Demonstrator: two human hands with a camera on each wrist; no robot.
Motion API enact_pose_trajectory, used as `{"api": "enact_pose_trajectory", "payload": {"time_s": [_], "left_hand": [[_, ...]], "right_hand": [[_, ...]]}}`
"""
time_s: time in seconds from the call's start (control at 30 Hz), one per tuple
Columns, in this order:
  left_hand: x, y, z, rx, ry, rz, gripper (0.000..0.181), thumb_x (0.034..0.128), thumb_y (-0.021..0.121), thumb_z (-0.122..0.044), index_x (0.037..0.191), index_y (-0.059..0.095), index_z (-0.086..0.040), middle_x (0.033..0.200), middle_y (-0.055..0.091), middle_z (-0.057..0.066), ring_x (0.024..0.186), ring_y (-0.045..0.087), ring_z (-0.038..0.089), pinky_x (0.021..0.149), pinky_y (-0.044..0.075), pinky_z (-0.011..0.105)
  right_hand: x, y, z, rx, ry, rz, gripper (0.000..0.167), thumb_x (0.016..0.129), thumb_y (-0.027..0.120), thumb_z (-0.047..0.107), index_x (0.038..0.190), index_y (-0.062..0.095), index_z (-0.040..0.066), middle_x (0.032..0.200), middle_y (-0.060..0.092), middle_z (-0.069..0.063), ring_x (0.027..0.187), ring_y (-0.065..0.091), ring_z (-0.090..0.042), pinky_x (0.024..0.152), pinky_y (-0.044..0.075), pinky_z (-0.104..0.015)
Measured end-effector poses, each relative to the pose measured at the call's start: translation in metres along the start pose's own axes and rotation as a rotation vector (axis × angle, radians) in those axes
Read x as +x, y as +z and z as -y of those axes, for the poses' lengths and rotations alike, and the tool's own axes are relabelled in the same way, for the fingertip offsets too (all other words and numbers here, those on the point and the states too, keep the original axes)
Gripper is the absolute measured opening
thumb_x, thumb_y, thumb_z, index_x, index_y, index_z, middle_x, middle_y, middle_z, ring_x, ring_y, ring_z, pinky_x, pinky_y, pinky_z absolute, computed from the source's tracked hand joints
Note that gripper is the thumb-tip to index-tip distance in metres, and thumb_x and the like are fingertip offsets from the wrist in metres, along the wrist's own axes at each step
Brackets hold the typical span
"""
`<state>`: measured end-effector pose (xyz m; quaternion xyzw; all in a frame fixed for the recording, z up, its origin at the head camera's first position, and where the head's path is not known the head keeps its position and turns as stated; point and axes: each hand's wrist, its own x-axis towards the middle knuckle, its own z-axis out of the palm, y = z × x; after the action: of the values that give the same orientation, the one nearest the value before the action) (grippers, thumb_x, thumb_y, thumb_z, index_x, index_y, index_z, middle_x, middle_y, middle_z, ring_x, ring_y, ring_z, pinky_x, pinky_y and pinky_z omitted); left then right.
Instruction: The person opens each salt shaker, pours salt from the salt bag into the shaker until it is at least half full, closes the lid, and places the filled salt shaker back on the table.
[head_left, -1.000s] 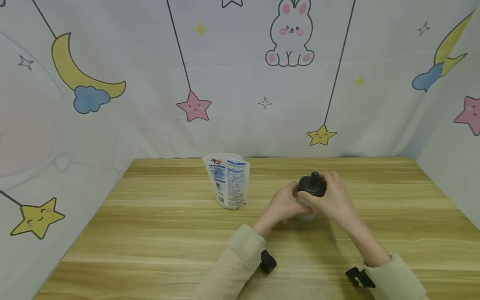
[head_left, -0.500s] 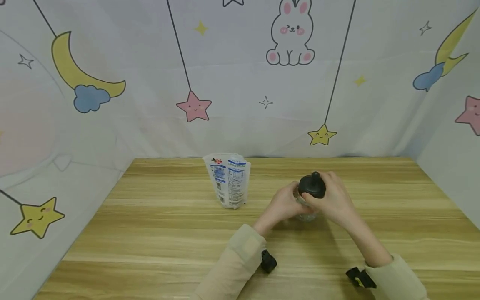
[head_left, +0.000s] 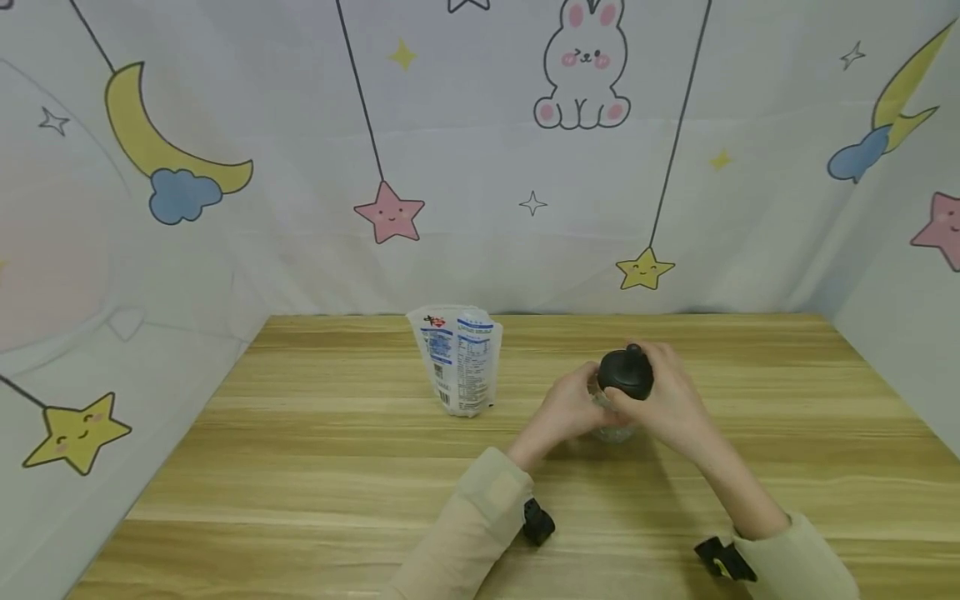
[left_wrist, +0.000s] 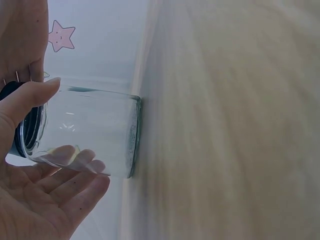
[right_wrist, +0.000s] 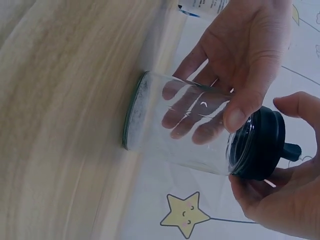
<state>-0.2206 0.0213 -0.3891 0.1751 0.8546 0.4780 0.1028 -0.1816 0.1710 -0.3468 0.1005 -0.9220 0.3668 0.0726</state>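
Glass jar (left_wrist: 82, 122), upright, held between a person's two hands. From where I stand, a pale cloth backdrop (head_left: 480, 158) printed with stars, a moon and a rabbit fills the far side. In front of it spreads a wooden table (head_left: 315, 483). A white pouch (head_left: 465, 367) with blue print stands there, to the left of the jar and well apart from it. The jar is over the table's right half; I cannot tell whether its base touches the wood. The left hand (head_left: 573, 406) wraps the clear glass, thumb on one side, fingers on the other. The right hand (head_left: 671, 404) grips the black lid (right_wrist: 262, 145), thumb and fingers drawn in to its width. The lid sits on the jar's mouth, and, smallest of all, a stubby black knob (right_wrist: 291, 151) sticks out of its top. To my mind the work is at the lid, and it goes best with the left hand steadying the glass firmly, the base flat on the wood, and the right hand pressing the rim evenly so the lid stays level.
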Motion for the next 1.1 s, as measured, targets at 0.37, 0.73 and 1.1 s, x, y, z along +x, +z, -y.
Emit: {"api": "enact_pose_trajectory", "payload": {"time_s": [0.37, 0.73, 1.1], "left_hand": [[-0.0002, -0.0003, 0.0018, -0.020, -0.007, 0.003, 0.062, 0.0757, 0.080, -0.034, 0.130, 0.056, -0.018, 0.125, 0.063, 0.002, 0.113, 0.059, 0.020, 0.089, 0.050, 0.033], [0.0001, 0.0005, 0.0026, -0.020, -0.015, -0.001, 0.061, 0.0743, 0.081, -0.034, 0.128, 0.057, -0.018, 0.121, 0.064, 0.002, 0.109, 0.059, 0.018, 0.086, 0.050, 0.032], [0.0012, 0.0012, 0.0020, 0.005, 0.007, -0.007, 0.056, 0.0745, 0.081, -0.032, 0.123, 0.058, -0.017, 0.121, 0.065, 0.004, 0.110, 0.061, 0.020, 0.089, 0.051, 0.033]], "right_hand": [[0.0039, 0.0013, -0.0012, -0.072, 0.026, -0.078, 0.077, 0.080, 0.077, 0.037, 0.132, 0.044, -0.008, 0.125, 0.047, -0.028, 0.116, 0.041, -0.043, 0.090, 0.038, -0.053], [0.0047, 0.0030, -0.0002, -0.065, 0.003, -0.059, 0.070, 0.083, 0.075, 0.028, 0.131, 0.044, -0.012, 0.121, 0.044, -0.030, 0.111, 0.039, -0.044, 0.086, 0.039, -0.052], [0.0026, -0.0001, 0.0008, -0.062, -0.027, -0.011, 0.060, 0.086, 0.070, 0.021, 0.133, 0.045, -0.007, 0.123, 0.044, -0.027, 0.111, 0.043, -0.042, 0.085, 0.045, -0.054]]}}
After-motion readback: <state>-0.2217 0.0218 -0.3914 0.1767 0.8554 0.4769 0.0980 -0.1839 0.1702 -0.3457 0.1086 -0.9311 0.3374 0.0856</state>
